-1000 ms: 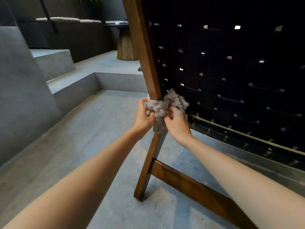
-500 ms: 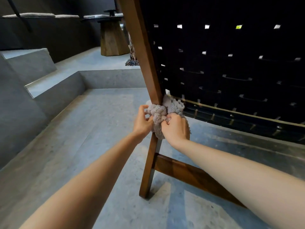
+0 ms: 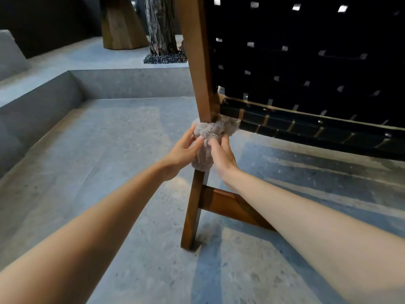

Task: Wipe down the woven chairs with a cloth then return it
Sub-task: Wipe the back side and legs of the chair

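Note:
A woven chair (image 3: 306, 62) with black straps and a brown wooden frame stands in front of me, seen from behind. A fluffy grey cloth (image 3: 207, 137) is wrapped around its rear wooden leg (image 3: 195, 207), just below the seat rail. My left hand (image 3: 182, 152) grips the cloth from the left and my right hand (image 3: 221, 154) grips it from the right, so both hold it around the leg. The part of the leg under the cloth is hidden.
A wooden cross rail (image 3: 230, 205) runs right from the leg near the floor. Grey concrete floor (image 3: 98, 172) spreads to the left, bounded by concrete steps (image 3: 43, 93). A wooden table base (image 3: 122, 25) and a tree trunk (image 3: 161, 29) ringed by dark pebbles stand beyond the step.
Both hands have slid the cloth down the chair's rear leg, from beside the woven back to below the seat rail. My view has tilted lower.

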`<state>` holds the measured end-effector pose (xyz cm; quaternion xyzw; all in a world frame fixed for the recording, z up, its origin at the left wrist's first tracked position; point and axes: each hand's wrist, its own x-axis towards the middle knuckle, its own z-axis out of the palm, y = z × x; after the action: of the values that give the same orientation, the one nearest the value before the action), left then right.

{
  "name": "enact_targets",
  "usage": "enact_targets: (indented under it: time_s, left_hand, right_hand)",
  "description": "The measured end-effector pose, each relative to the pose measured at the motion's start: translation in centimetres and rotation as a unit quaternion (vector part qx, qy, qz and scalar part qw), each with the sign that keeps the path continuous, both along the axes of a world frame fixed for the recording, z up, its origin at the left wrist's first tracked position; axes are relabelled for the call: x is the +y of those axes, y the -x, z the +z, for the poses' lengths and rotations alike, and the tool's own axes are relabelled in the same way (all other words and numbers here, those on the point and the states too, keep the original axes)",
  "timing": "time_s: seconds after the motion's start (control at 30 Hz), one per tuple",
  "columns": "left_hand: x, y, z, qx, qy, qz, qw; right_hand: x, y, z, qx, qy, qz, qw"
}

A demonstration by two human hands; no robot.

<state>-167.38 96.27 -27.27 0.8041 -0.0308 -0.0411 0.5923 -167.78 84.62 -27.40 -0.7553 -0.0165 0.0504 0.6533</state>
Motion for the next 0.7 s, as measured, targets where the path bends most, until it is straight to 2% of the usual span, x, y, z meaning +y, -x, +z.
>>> enact_targets:
  time_s: [0.13,0.27,0.4,0.53,0.7]
  left_hand:
    - [0.1,-0.6,0.1,-0.036,0.035,-0.022,0.999]
    - [-0.1,-1.9,-0.8,-0.048,0.047,-0.029,0.997]
    - [-0.4,-2.3,-1.4,-0.038,0.055,-0.033,0.997]
    - [-0.3,-2.0,-1.2,-0.016,0.058,-0.041,0.997]
    - [0.0,0.1,-2.3,0.028,0.031,-0.046,0.998]
  right_hand:
    - [-0.9,-1.9,-0.6,-0.024,0.05,0.032,0.998]
    - [-0.7,-3.5,-1.0,-0.005,0.044,0.035,0.998]
    - [-0.1,-3.9,-1.1,0.005,0.064,0.043,0.997]
    - [0.1,-3.7,-1.2,0.005,0.126,0.05,0.991]
    - [-0.5,-1.5,-2.7,0.04,0.185,0.116,0.975]
